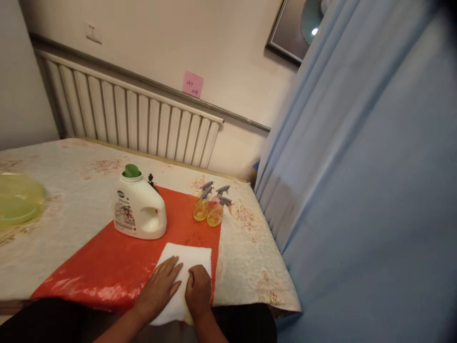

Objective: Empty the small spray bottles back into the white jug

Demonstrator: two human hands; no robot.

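Jug (137,202): printed label, words too small to read.
Left hand (157,287): fingers slightly spread, flat on the cloth.
White cloth (180,302): on the red sheet (107,262), apparently being smoothed; next move calls for even pressure.
Pink note (193,84): handwritten, unclear.
Right hand (199,291): fingers curled; whether pinching cloth, cannot tell.

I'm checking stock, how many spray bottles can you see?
4, at the far right of the red sheet: front-left bottle, front-right bottle, back-left bottle, back-right bottle. The back two are partly covered; more could be hidden.
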